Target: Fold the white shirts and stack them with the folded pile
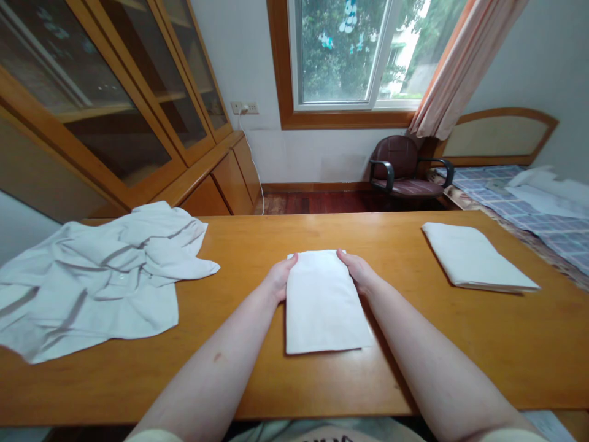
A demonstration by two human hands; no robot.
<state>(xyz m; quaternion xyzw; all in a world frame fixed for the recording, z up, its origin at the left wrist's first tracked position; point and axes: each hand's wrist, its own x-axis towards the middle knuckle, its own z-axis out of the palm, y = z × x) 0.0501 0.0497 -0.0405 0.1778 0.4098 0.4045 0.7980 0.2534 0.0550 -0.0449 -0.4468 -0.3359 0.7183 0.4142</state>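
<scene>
Both hands [278, 279] in grip on folded white cloth [326, 307] between them, underside hold unclear.

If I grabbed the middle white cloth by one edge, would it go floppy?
The folded white cloth would probably sag, since it looks like soft fabric. Held at both sides by the left hand and right hand, it may keep its neat shape better. It likely wouldn't roll, because it's folded flat.

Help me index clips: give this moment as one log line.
left hand, right hand: holding folded cloth; crumpled cloth: left; second folded cloth: right
</scene>
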